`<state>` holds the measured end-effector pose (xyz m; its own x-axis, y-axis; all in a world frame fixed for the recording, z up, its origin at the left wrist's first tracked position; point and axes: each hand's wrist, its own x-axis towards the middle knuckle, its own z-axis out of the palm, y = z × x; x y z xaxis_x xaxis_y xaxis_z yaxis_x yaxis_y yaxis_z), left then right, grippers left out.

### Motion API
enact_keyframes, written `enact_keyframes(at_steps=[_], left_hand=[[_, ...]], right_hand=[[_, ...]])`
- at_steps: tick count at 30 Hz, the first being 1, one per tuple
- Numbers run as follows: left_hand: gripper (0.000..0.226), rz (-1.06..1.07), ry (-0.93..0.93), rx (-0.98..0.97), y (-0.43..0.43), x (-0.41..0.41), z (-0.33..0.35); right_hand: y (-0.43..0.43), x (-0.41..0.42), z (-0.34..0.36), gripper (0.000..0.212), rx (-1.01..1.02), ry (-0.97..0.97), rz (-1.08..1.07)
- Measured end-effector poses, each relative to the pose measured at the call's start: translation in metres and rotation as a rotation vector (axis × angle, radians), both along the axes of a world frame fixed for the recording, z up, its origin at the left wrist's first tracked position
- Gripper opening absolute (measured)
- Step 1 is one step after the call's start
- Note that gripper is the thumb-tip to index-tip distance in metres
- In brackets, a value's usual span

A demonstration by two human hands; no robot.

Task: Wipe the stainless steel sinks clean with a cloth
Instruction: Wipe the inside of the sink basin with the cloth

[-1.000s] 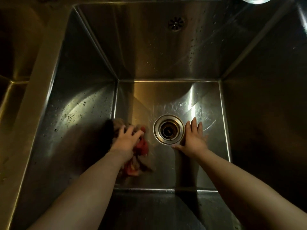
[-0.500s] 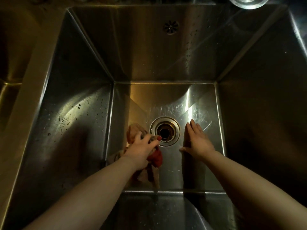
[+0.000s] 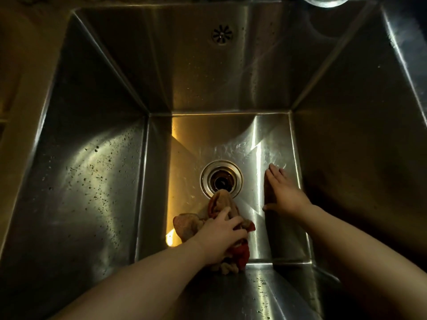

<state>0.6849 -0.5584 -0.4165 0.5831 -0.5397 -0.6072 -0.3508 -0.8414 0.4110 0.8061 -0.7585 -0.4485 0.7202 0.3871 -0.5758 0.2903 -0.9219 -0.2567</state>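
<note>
I look down into a deep stainless steel sink (image 3: pixel 92 181) with dark specks on its left wall. On the sink floor my left hand (image 3: pixel 219 234) presses a crumpled tan and red cloth (image 3: pixel 219 206), just below the round drain (image 3: pixel 221 179); the cloth's top edge touches the drain rim. My right hand (image 3: pixel 284 195) lies flat with fingers together on the sink floor, to the right of the drain, and holds nothing. Part of the cloth is hidden under my left hand.
A small round overflow grille (image 3: pixel 221 34) sits high on the back wall. A second basin (image 3: pixel 9 65) lies to the left past the divider. A round metal object (image 3: pixel 325 1) shows at the top edge. The right wall is in deep shadow.
My left hand has swept the cloth from the floor's left edge rightwards to just below the drain. My right hand has shifted slightly right, still flat on the floor.
</note>
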Motion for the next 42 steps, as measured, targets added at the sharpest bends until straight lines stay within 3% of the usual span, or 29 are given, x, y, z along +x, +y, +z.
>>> enact_keyframes(at_steps=[6,15,24,37,42], left_hand=[[0.051,-0.166,-0.033,-0.045,0.009,-0.002,-0.002],[0.047,-0.304,-0.06,-0.025,0.028,0.003,-0.002],[0.058,0.019,0.027,0.164,0.089,-0.024,-0.005],[0.063,-0.158,0.105,0.217,0.105,-0.014,0.012],[0.064,-0.057,0.102,0.29,0.126,-0.009,0.017]], right_hand=[[0.0,-0.001,0.001,0.112,-0.008,0.014,-0.024],[0.002,-0.002,0.002,0.11,-0.025,0.01,-0.025],[0.003,-0.001,0.003,0.113,-0.033,0.018,-0.022],[0.004,-0.003,0.002,0.111,-0.02,0.028,-0.045],[0.003,-0.003,0.003,0.11,-0.013,0.029,-0.053]])
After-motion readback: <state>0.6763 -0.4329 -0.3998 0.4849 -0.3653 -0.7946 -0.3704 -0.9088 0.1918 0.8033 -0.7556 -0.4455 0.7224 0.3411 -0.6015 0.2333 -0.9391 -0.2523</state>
